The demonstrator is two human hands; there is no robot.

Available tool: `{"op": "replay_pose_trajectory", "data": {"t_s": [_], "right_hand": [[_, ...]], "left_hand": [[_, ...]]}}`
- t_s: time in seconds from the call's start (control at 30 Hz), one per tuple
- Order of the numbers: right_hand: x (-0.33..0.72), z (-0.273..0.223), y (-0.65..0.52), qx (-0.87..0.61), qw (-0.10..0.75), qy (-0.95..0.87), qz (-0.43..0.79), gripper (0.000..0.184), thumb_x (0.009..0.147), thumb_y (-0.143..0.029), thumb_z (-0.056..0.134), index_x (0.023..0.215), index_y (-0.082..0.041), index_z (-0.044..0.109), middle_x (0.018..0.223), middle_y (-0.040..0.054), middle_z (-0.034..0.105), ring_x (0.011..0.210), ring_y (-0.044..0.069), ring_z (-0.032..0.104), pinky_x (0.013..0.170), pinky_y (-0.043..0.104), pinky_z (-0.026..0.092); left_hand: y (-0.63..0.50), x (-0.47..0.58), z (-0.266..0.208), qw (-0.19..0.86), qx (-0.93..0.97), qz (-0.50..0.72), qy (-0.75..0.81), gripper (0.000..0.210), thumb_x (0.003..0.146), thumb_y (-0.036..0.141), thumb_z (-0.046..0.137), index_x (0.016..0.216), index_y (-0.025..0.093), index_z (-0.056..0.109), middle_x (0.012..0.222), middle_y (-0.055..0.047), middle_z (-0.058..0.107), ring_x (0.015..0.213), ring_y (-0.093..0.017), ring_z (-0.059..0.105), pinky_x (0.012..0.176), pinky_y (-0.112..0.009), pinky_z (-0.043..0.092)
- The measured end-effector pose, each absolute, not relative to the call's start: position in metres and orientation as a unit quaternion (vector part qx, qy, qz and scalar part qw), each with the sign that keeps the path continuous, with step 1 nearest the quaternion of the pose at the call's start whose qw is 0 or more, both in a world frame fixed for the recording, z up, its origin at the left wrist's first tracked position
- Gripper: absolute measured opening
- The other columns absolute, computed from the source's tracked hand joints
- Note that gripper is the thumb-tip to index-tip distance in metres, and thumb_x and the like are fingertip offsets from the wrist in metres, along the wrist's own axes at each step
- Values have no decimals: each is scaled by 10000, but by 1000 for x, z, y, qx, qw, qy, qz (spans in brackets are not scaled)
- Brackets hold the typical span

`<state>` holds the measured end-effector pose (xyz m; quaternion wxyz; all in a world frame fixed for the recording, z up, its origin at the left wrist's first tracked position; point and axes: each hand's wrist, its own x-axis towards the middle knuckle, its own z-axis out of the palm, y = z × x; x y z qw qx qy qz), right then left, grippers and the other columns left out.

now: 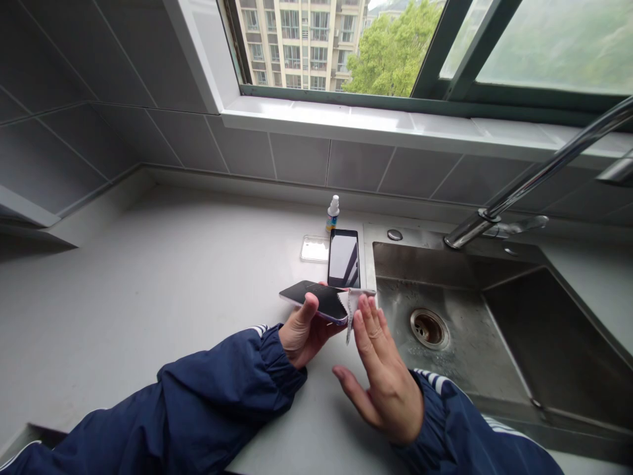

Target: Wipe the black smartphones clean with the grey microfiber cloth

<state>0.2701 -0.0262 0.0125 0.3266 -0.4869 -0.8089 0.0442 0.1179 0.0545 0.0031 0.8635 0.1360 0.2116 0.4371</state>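
My left hand [302, 330] is closed around a smartphone [316, 297] with a dark screen and a light purple edge, thumb on its near side. The phone is held tilted above the counter. My right hand [383, 366] has its fingers stretched out and its thumb spread apart. Its fingertips press a small grey cleaning cloth [353, 302] with a zigzag edge against the phone's right end. Part of the cloth is hidden behind the fingers. Just beyond, a second dark phone [343, 256] lies face up on the counter, its screen reflecting the window.
A clear phone case [314, 249] and a small white-capped spray bottle [333, 214] are on the white counter [198, 277] behind the phones. To the right is a steel sink [395, 303] with a chrome faucet [469, 231]. A window sill [346, 122] runs along the back.
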Motion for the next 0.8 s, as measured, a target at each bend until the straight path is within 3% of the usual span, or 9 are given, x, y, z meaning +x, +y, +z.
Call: {"op": "replay_pose_trajectory", "data": {"t_s": [0.37, 0.57, 0.8], "right_hand": [[269, 9, -25, -529, 356, -768, 61, 815, 889, -160, 548, 1557, -99, 84, 1602, 181, 140, 1471, 376, 176, 1159, 610, 246], [272, 14, -25, -496, 424, -750, 108, 777, 860, -73, 571, 1544, -145, 210, 1583, 148, 244, 1426, 344, 327, 1146, 521, 361], [274, 16, -25, -485, 445, -744, 115, 766, 842, -56, 590, 1529, -154, 266, 1564, 136, 300, 1399, 337, 380, 1138, 501, 389]], "left_hand": [[54, 117, 5, 880, 133, 430, 153, 494, 731, 509, 738, 1109, 195, 684, 1182, -88, 697, 1140, -246, 628, 1056, -403, 428], [52, 117, 5, 892, 126, 416, 123, 527, 735, 526, 728, 1130, 180, 682, 1215, -108, 681, 1146, -257, 624, 1043, -398, 436], [52, 117, 6, 896, 131, 405, 128, 595, 719, 581, 714, 1146, 168, 673, 1237, -133, 665, 1159, -287, 613, 1065, -438, 404]]}}
